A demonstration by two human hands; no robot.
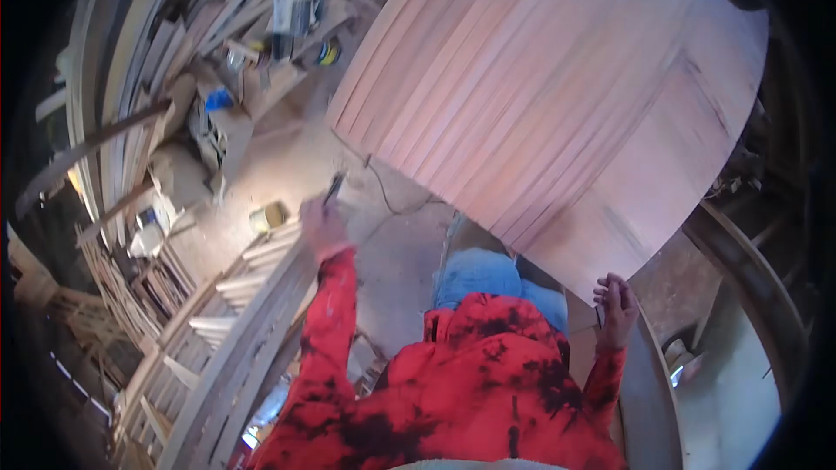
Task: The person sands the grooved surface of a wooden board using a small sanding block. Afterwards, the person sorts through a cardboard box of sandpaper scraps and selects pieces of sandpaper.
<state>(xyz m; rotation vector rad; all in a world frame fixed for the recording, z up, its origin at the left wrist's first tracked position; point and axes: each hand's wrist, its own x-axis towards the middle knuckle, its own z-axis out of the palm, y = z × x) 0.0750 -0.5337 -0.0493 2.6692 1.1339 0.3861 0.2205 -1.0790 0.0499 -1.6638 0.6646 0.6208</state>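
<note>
My left hand (322,226), smeared a little by motion, is raised over the floor at the left. From its closed fingers sticks a short dark slim object (334,187), whose kind I cannot tell. Beside the near corner of a large panel of pale reddish wooden boards (522,96) is my right hand (616,300). Its fingers are bent inward, with a thin dark edge showing by them; what they hold is not clear. Whether this hand touches the panel cannot be made out.
Stacked boards and slatted wooden pieces (226,305) stand along the left. Wood offcuts (270,87) litter the far left floor, near a yellowish tin (268,217). A dark cord (396,209) runs beneath the panel. A curved wooden piece (753,274) rises at right.
</note>
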